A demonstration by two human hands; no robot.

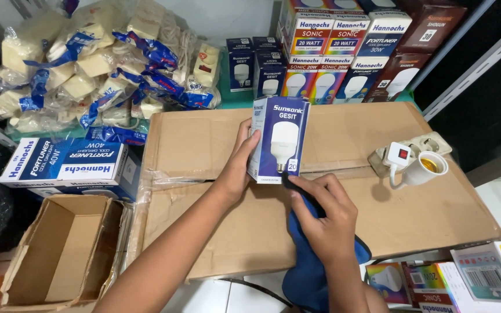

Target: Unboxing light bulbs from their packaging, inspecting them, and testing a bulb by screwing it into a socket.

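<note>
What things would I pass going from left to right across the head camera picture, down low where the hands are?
Open brown carton → left hand → dark blue bulb box → right hand with blue cloth → white lamp socket.

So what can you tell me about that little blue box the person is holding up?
The blue box is a small upright cardboard carton, dark blue with a picture of a white bulb on its front and a paler side panel. It looks closed and undamaged. It stands on end, tilted slightly, on a big flattened brown cardboard box. The left hand grips its left side, fingers wrapped on the edge. The right hand, holding a blue cloth, touches its bottom front corner.
</note>
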